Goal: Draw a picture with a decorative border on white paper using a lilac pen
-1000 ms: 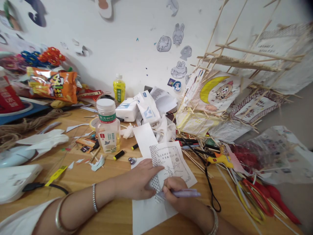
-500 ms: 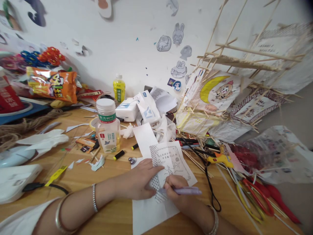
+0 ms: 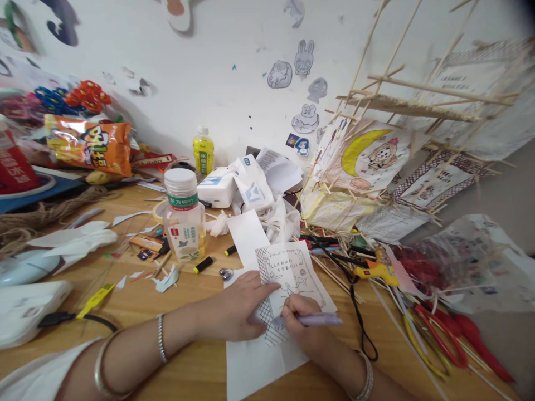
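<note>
Lying flat, my left hand (image 3: 240, 306) presses on the left part of a drawn sheet of paper (image 3: 307, 273), fingers spread. The sheet carries handwriting, small drawings, a wavy border and a cross-hatched band down its left side. A light purple pen (image 3: 320, 319) is pinched in my right hand (image 3: 303, 326), its tip down on the hatched band near my left thumb. Beneath the drawing lies plain white paper (image 3: 246, 370) on the wooden table. Part of the hatching is hidden under my left hand.
A plastic bottle (image 3: 184, 223) stands left of the papers, with a black pen cap (image 3: 203, 265) beside it. To the right are a yellow glue gun (image 3: 378, 272), a looped black cord (image 3: 355, 312), red-handled scissors (image 3: 443, 334) and a stick frame (image 3: 418, 106) with drawn panels.
My right hand and the pen have shifted very slightly up the hatched band, and the pen's back end has dipped a little. My left hand and the paper stay put.
</note>
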`<state>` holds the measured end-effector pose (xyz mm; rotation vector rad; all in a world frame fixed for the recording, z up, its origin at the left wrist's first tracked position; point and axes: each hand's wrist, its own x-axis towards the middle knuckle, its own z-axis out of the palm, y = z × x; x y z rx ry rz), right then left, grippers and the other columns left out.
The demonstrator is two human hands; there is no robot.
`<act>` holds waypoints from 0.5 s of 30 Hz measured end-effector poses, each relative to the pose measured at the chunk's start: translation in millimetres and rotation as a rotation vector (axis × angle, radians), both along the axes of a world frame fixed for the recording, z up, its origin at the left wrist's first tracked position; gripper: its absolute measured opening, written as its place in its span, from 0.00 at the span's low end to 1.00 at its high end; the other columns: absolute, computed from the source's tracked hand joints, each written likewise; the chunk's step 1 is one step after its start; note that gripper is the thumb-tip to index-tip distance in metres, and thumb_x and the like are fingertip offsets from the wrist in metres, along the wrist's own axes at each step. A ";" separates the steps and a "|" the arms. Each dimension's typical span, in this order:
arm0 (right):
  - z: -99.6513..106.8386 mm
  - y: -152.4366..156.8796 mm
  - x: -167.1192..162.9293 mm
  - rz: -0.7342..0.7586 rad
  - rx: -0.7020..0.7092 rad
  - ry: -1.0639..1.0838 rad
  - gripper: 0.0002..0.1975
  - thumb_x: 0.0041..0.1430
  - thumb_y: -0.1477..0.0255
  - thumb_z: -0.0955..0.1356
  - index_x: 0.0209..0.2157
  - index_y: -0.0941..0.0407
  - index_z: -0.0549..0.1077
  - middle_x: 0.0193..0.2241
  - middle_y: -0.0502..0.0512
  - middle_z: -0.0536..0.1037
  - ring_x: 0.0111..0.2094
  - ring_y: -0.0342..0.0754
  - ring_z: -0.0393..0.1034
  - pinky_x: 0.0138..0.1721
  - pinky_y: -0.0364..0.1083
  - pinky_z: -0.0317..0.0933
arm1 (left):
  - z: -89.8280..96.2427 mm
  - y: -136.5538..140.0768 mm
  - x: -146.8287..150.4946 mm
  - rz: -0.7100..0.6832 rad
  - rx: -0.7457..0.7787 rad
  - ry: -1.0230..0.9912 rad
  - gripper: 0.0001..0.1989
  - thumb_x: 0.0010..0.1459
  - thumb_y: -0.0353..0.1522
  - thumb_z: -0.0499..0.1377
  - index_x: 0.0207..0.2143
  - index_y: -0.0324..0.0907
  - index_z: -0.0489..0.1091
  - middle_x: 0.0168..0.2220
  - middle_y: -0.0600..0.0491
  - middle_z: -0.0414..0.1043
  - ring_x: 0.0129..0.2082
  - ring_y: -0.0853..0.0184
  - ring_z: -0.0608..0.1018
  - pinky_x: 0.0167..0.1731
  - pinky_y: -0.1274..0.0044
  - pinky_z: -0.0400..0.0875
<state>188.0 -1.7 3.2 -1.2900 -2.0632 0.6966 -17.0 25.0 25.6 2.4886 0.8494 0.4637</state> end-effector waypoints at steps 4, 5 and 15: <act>0.7 0.2 -0.6 -0.001 0.007 -0.006 0.12 0.53 0.74 0.60 0.18 0.54 0.54 0.16 0.45 0.61 0.21 0.42 0.57 0.22 0.43 0.49 | -0.9 0.0 -0.1 0.004 -0.007 0.004 0.35 0.47 0.32 0.62 0.59 0.40 0.58 0.46 0.43 0.67 0.47 0.52 0.68 0.48 0.64 0.63; 0.6 0.1 -0.8 0.005 0.009 -0.009 0.12 0.53 0.74 0.60 0.18 0.54 0.53 0.16 0.45 0.61 0.21 0.42 0.57 0.22 0.43 0.49 | -1.0 -0.1 0.0 0.006 -0.008 0.001 0.35 0.47 0.32 0.62 0.59 0.40 0.58 0.46 0.44 0.67 0.47 0.52 0.68 0.48 0.64 0.63; 11.9 7.1 14.9 -0.217 0.147 0.254 0.11 0.61 0.65 0.61 0.26 0.53 0.65 0.23 0.49 0.70 0.25 0.46 0.64 0.28 0.43 0.59 | -2.7 2.7 -0.7 0.066 -0.216 -0.205 0.30 0.54 0.36 0.60 0.59 0.41 0.60 0.47 0.43 0.69 0.47 0.55 0.71 0.48 0.64 0.66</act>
